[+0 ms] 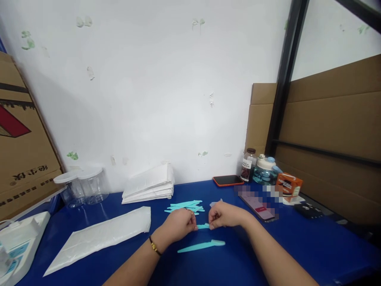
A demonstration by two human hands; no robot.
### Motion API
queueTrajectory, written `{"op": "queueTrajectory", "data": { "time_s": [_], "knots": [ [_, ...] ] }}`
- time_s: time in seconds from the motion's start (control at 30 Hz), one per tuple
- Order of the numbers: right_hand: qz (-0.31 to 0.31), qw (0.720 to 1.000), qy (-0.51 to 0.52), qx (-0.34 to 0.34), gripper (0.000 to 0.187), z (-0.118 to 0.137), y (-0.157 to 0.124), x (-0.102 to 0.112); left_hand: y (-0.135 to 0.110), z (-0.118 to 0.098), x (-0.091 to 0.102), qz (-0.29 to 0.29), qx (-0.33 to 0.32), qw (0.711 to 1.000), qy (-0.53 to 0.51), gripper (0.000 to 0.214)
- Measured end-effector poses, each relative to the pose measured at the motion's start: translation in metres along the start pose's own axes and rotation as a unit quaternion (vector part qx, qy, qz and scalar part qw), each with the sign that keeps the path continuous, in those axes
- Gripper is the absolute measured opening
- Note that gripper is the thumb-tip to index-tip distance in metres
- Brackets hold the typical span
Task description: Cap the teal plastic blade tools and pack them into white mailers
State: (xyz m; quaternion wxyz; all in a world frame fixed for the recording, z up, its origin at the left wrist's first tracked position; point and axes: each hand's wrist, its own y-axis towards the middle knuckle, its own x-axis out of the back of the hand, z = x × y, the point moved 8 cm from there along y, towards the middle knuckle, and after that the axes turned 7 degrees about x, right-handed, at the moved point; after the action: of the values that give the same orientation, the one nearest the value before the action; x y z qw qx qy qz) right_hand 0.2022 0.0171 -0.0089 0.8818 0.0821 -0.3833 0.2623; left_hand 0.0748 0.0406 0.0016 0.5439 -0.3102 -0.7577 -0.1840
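Note:
A teal eyebrow razor (203, 226) is pinched at both ends between my two hands, just above the blue table. My left hand (180, 223) closes its fingertips on the left end. At the other end, my right hand (222, 214) grips with thumb and fingers, hiding the tip. Nearer to me, another teal eyebrow razor (201, 246) lies flat, its wider head to the right. Behind my left hand is a loose pile of several teal razors (185, 205). A small pale translucent piece (214, 203) shows partly behind my right hand.
White padded mailers lie as one single piece (104, 237) and a stack (150, 184) by the wall. Clear jars (93, 186) and a white tray (32, 238) stand left. Right are phones (228, 181), a brown bottle (248, 165), a water jug (264, 171) and an orange box (288, 186).

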Motion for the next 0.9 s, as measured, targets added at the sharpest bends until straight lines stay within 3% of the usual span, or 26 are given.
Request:
{"op": "queueTrajectory", "data": {
  "time_s": [0.1,0.27,0.37,0.47,0.57,0.67,0.8,0.9],
  "knots": [
    [-0.045,0.999,-0.011,-0.024,0.019,-0.013,-0.007,0.017,0.004,0.015,0.012,-0.025,0.015,1.000,0.011,0.014],
    [-0.183,0.978,-0.078,-0.070,0.020,-0.036,-0.025,0.058,0.011,0.047,0.029,-0.069,0.070,0.995,0.026,0.013],
    [-0.213,0.970,-0.094,-0.068,0.019,-0.035,-0.027,0.064,0.006,0.037,0.034,-0.100,0.042,0.994,0.006,0.022],
    [-0.230,0.966,-0.101,-0.052,0.020,-0.027,-0.026,0.065,-0.006,0.008,0.023,-0.046,-0.008,0.998,-0.034,0.034],
    [-0.205,0.975,-0.080,-0.033,0.022,-0.019,-0.024,0.059,-0.018,-0.019,0.001,0.055,-0.044,0.997,-0.039,0.039],
    [-0.121,0.992,-0.014,-0.017,0.026,-0.012,-0.021,0.043,-0.022,-0.029,-0.014,0.103,-0.042,0.993,-0.029,0.023],
    [0.042,0.991,0.120,-0.028,0.038,-0.005,-0.014,0.002,-0.015,-0.024,-0.009,0.046,-0.026,0.999,-0.005,0.013],
    [0.066,0.986,0.149,-0.017,0.034,0.000,-0.007,-0.011,-0.009,-0.017,-0.004,0.026,-0.011,0.999,-0.031,0.016]
  ]
}}
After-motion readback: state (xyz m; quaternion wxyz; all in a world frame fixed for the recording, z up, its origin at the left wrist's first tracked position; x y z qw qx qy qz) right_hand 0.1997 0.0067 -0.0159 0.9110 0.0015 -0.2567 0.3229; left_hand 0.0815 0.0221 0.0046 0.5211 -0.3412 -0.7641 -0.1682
